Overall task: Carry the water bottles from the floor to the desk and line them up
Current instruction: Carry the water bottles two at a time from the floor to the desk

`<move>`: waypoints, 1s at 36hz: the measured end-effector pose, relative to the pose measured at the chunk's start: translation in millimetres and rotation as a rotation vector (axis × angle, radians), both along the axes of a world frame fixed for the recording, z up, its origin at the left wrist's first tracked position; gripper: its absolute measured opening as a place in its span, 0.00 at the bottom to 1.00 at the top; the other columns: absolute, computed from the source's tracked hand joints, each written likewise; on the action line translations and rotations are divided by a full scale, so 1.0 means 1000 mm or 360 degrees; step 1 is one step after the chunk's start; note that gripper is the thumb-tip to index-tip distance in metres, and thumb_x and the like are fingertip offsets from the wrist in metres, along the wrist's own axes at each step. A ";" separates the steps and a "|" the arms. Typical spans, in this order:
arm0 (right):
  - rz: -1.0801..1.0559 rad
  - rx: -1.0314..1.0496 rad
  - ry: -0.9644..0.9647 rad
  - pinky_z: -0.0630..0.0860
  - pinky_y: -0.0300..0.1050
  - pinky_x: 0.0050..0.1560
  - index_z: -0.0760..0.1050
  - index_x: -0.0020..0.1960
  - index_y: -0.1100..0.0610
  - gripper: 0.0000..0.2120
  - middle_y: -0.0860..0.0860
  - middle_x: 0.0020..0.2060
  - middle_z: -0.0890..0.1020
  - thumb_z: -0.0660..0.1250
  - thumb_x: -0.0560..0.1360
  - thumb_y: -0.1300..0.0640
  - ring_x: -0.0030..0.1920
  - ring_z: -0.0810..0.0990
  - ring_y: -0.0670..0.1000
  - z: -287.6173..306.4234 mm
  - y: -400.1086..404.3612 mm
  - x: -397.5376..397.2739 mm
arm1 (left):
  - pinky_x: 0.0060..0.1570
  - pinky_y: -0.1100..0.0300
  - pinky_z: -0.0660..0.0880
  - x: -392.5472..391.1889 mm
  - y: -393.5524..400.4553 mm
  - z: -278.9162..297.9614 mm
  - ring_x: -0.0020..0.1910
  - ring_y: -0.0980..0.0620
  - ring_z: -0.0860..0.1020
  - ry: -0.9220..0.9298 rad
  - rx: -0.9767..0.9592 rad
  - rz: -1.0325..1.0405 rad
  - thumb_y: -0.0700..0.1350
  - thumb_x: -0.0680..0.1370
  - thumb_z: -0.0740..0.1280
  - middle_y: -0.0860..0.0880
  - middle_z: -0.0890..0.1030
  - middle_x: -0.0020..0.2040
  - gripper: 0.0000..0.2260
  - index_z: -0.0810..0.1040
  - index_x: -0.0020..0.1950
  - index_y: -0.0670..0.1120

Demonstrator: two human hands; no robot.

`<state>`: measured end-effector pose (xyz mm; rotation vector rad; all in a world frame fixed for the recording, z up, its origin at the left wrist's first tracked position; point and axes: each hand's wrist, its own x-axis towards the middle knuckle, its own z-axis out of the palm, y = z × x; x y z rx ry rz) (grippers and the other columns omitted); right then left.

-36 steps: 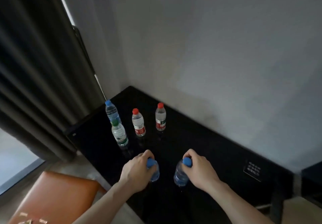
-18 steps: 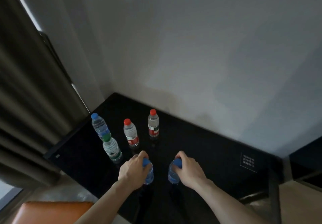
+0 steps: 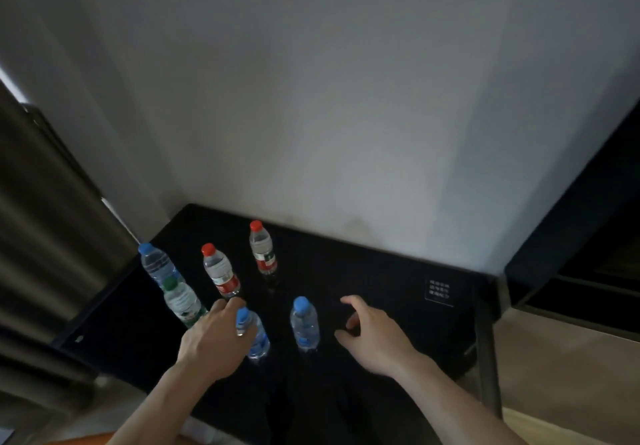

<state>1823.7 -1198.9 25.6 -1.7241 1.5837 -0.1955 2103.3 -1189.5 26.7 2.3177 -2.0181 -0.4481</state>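
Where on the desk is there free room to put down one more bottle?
The bare patch lies on the desk between the right hand, the white label and the wall. It is crowded at the left, where six bottles stand near the left hand.

We see a glossy black desk [image 3: 381, 292] under a matt painted wall [image 3: 346, 115]. The bottles [image 3: 304, 327] look like clear smooth plastic; at nine o'clock hangs a heavy cloth curtain [image 3: 41, 236].
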 end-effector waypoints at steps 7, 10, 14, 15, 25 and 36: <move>-0.0390 -0.0171 -0.0100 0.72 0.35 0.60 0.64 0.73 0.36 0.26 0.36 0.63 0.74 0.69 0.78 0.41 0.62 0.75 0.40 0.026 0.118 -0.137 | 0.49 0.63 0.73 -0.121 0.070 0.033 0.54 0.60 0.77 0.0448 -0.0277 -0.0381 0.55 0.76 0.71 0.62 0.72 0.58 0.17 0.73 0.63 0.60; -0.0589 -0.0238 -0.0039 0.69 0.33 0.63 0.67 0.73 0.38 0.26 0.35 0.66 0.73 0.69 0.77 0.41 0.64 0.74 0.38 0.024 0.193 -0.208 | 0.57 0.62 0.74 -0.192 0.099 0.037 0.58 0.59 0.76 0.0538 -0.0262 -0.0618 0.54 0.75 0.72 0.62 0.71 0.60 0.18 0.73 0.63 0.61; -0.0803 -0.0249 0.0053 0.66 0.31 0.65 0.67 0.75 0.43 0.27 0.37 0.69 0.69 0.69 0.78 0.43 0.69 0.70 0.39 0.017 0.283 -0.289 | 0.60 0.66 0.71 -0.287 0.140 0.034 0.61 0.62 0.72 0.0560 -0.0140 -0.0969 0.58 0.77 0.69 0.66 0.65 0.62 0.18 0.69 0.65 0.65; -0.0840 -0.0255 0.0079 0.66 0.33 0.67 0.66 0.76 0.44 0.28 0.38 0.71 0.68 0.69 0.78 0.43 0.71 0.69 0.40 0.015 0.303 -0.306 | 0.61 0.65 0.71 -0.309 0.150 0.033 0.61 0.62 0.71 0.0566 -0.0123 -0.1037 0.58 0.76 0.69 0.67 0.64 0.63 0.19 0.68 0.65 0.66; -0.1472 -0.0318 0.0152 0.55 0.30 0.71 0.64 0.77 0.43 0.29 0.39 0.77 0.62 0.69 0.78 0.43 0.78 0.60 0.41 0.021 0.472 -0.434 | 0.59 0.66 0.71 -0.525 0.241 0.043 0.59 0.67 0.71 0.0606 -0.0033 -0.1761 0.60 0.77 0.67 0.68 0.62 0.65 0.18 0.70 0.66 0.63; -0.2014 -0.0249 0.0257 0.54 0.38 0.77 0.64 0.77 0.43 0.30 0.43 0.80 0.60 0.69 0.79 0.44 0.80 0.58 0.45 0.031 0.584 -0.554 | 0.63 0.66 0.65 -0.740 0.306 0.048 0.65 0.62 0.67 0.0568 -0.0061 -0.2417 0.59 0.77 0.68 0.64 0.63 0.68 0.18 0.71 0.66 0.61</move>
